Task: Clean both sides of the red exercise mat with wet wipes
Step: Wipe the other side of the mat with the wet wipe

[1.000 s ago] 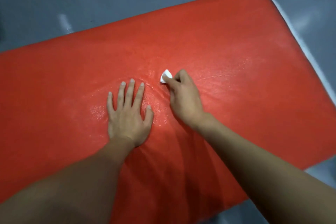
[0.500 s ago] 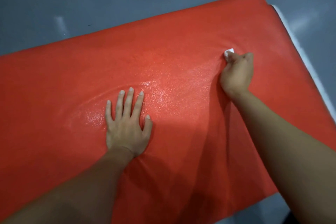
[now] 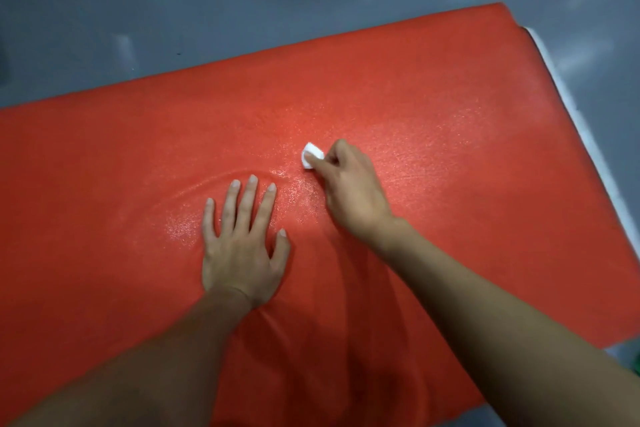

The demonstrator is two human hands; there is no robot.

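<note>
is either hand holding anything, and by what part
The right hand pinches a folded white wipe by its near end. The left hand lies flat on the mat, holding nothing.

right hand with wet wipe is back from the mat's right side to mid-mat, just beside left hand's fingertips; wet sheen now trails rightward across red exercise mat.
</note>
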